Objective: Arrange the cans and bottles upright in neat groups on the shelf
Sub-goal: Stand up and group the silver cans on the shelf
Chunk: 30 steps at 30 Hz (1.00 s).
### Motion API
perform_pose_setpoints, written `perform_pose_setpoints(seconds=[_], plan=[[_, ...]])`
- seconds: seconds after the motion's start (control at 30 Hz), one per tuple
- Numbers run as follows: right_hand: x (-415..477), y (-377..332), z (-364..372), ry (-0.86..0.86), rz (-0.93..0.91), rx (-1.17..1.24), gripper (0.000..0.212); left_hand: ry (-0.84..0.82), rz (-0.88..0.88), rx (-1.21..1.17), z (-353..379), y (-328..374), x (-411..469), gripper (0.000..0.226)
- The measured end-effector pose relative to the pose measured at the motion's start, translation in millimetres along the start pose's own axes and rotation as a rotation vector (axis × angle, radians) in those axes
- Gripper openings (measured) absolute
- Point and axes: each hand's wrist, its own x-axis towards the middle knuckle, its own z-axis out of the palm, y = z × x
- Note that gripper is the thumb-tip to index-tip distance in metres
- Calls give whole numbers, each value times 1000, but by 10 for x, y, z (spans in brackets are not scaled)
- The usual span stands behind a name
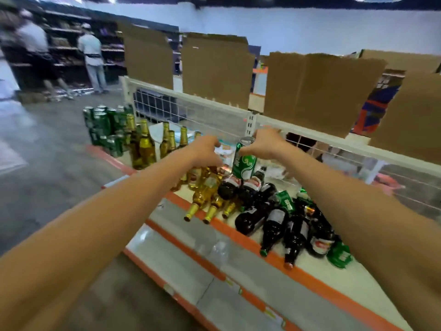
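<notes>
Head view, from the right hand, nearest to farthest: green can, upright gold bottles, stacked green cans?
1. green can, held in the right hand.
2. upright gold bottles, to its left.
3. stacked green cans, at the far left end.

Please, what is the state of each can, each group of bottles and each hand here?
green can: held by right hand
left hand: curled, grip unclear
stacked cans: upright
far gold bottles: upright
near gold bottles: lying down
dark bottles: lying down

Shelf (358, 283) carries stacked green cans (102, 125), standing gold bottles (145, 146), toppled dark bottles (274, 218).
</notes>
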Motion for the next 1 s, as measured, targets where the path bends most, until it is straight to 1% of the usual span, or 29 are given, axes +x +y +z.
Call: perform_pose_setpoints(seconds=[0.1, 0.17, 0.23, 0.3, 0.4, 0.5, 0.6, 0.77, 0.9, 1.0], plan=[[213, -608, 294, -45, -86, 32, 51, 30, -91, 27, -203, -552, -239, 62], [325, -993, 488, -57, -147, 44, 50, 32, -148, 1, -317, -890, -366, 54], [484, -1346, 703, -83, -219, 36, 47, 50, -205, -4, -415, -1212, -463, 52], [662, -1671, 902, -112, -278, 47, 48, 74, -253, -13, -492, -1510, -526, 51], [900, -2121, 1167, -146, -360, 61, 47, 92, -307, -36, -574, -1938, -576, 43], [1167, -2512, 1377, -201, -415, 58, 46, 131, -377, -78, -608, -2372, -537, 41], [1544, -2861, 1575, -249, -456, 65, 44, 170, -431, -152, -621, -2846, -383, 40], [2354, -3327, 1853, -307, -510, 114, 41, 273, -487, -275, -700, -3568, 135, 58], [3013, -3603, 2008, -330, -509, 125, 44, 349, -536, -321, -804, -4064, 628, 50], [3433, -3754, 2085, -336, -502, 126, 52, 379, -556, -320, -829, -4399, 977, 51]])
